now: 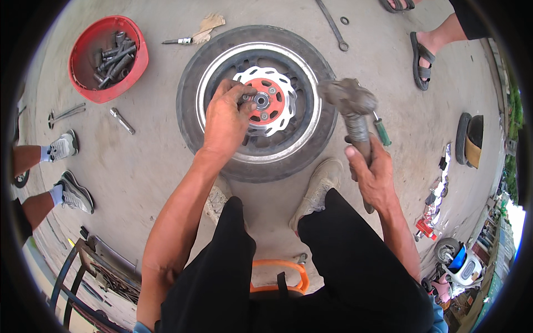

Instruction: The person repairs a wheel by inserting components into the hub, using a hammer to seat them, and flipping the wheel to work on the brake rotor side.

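A wheel with a black tire (191, 122) lies flat on the ground before my feet, its silver rim ringing dark spokes. On top is a silver brake disc (287, 91) with a red center (270, 89), and a bearing (261, 100) sits in the hub. My left hand (226, 119) is over the left side of the disc, fingers curled together beside the hub; what they pinch, if anything, is hidden. Right of the wheel my right hand (375, 172) grips the handle of a hammer (355, 125), whose head is raised and slightly blurred.
A red bowl (142, 61) of sockets stands far left, with a socket tool (122, 120) nearby. A wrench (335, 28) lies beyond the wheel; a green-handled screwdriver (382, 132) lies right. Other people's feet in sneakers (75, 191) and sandals (422, 61) stand at both sides.
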{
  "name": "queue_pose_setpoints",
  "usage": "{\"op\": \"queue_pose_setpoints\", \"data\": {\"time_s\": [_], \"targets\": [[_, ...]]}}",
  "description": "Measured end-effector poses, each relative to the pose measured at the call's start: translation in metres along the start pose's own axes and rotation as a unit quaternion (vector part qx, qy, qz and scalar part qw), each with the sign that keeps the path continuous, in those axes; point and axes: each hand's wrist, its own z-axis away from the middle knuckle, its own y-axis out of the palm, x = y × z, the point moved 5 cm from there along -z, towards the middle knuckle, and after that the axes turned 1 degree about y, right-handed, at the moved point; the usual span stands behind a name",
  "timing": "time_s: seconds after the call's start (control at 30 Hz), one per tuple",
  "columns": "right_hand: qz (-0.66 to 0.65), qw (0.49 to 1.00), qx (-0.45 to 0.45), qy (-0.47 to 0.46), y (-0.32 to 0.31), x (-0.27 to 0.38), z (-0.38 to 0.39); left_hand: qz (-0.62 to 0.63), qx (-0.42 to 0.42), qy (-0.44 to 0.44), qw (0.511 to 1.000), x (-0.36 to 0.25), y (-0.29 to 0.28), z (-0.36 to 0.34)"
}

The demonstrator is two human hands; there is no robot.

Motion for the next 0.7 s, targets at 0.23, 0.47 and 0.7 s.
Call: {"op": "queue_pose_setpoints", "data": {"time_s": [0.23,0.47,0.7], "targets": [[0.157,0.979,0.113,-0.063,0.049,0.045,-0.019,-0.032,-0.009,-0.013,0.999,-0.008,-0.002,-0.007],[0.192,0.969,0.148,-0.040,0.060,0.039,-0.029,-0.034,-0.010,0.003,0.999,-0.004,-0.002,-0.008],[0.203,0.965,0.133,-0.096,0.073,0.050,-0.033,-0.021,-0.014,-0.005,1.000,-0.001,-0.008,-0.003]]}}
